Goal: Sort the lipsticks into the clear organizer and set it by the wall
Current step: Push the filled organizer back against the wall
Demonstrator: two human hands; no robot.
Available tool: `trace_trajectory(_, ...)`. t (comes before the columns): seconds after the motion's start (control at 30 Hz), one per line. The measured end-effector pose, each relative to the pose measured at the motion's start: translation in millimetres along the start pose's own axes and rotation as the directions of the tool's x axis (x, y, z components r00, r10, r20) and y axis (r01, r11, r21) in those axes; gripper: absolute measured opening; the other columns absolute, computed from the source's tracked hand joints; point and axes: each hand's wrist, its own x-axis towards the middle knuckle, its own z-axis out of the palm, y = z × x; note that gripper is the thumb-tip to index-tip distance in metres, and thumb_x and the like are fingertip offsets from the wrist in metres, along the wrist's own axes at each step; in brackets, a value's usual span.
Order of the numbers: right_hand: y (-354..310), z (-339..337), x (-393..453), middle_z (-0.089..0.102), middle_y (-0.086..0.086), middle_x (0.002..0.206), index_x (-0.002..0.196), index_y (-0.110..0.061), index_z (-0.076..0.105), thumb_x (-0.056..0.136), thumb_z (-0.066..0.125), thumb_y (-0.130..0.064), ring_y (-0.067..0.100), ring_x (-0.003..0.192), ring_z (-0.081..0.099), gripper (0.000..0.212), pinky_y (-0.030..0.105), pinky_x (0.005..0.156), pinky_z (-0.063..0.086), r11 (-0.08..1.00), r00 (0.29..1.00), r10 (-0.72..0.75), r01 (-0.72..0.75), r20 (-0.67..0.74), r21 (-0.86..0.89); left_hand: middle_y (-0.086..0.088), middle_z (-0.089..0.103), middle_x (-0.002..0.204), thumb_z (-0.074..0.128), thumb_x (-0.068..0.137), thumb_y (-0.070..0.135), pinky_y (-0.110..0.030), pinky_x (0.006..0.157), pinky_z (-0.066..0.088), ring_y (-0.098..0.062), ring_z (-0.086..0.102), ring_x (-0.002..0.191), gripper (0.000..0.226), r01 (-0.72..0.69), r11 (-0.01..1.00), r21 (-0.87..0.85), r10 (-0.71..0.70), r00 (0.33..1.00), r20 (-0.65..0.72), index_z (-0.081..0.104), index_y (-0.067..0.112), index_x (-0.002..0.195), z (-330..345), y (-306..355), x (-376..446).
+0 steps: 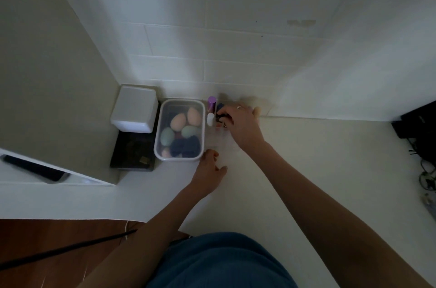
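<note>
A: What's the room like?
B: White tiled wall (236, 28) at the back w/ faint grout lines, plus a small brownish smudge (301, 22) upper right. A plain greyish-beige wall (42, 51) on the left meets it at a corner.
A: Light?
B: Dim overall. One soft brighter patch falls on the tiles near the corner; edges of the view go dark.
A: Furniture?
B: Pale cream surface (318, 158) runs up to the tiles. A white ledge (47, 198) sits lower left, and brown wood floor (59, 252) shows below it.
</note>
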Motion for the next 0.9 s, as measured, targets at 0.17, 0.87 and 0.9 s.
trace_trajectory(0.17, -3.2, 1.8, -0.6, 0.061, -0.011, 0.087, 0.099, -0.039, 0.064, 0.094, 0.046, -0.027, 0.012, 0.081, 0.037, 0.023, 0.035, 0.072, 0.017, 1.0, 1.0, -0.007, 0.007, -0.023, 0.022, 0.0, 0.039, 0.098, 0.062, 0.084, 0.016, -0.028, 0.073, 0.04, -0.007, 0.044, 0.066, 0.036, -0.004, 1.0, -0.009, 0.004, 1.0, 0.007, 0.044, 0.007, 0.114, -1.8, -1.1, -1.2)
trace_trajectory(0.87, 0.3, 10.2, -2.7, 0.066, -0.01, 0.097, 0.096, -0.03, 0.064, 0.099, 0.037, -0.031, 0.022, 0.09, 0.048, 0.027, 0.042, 0.089, 0.031, 0.99, 0.999, 0.0, -0.005, -0.039, -0.14, 0.002, 0.039, 0.094, 0.062, 0.084, 0.013, -0.027, 0.073, 0.04, -0.006, 0.043, 0.064, 0.035, -0.033, 0.999, -0.015, 0.034, 0.999, 0.031, 0.043, 0.006, 0.113, -6.4, 3.9, -4.5)
trace_trajectory(0.9, 0.9, 10.3, -3.3, 0.067, -0.01, 0.096, 0.095, -0.03, 0.065, 0.098, 0.039, -0.03, 0.022, 0.088, 0.048, 0.027, 0.041, 0.088, 0.031, 0.994, 0.999, 0.004, -0.01, -0.054, -0.112, 0.002, 0.039, 0.094, 0.062, 0.084, 0.013, -0.028, 0.074, 0.041, -0.007, 0.044, 0.065, 0.035, -0.033, 0.999, -0.015, 0.033, 0.999, 0.034, 0.043, 0.006, 0.113, -6.7, 4.2, -4.7)
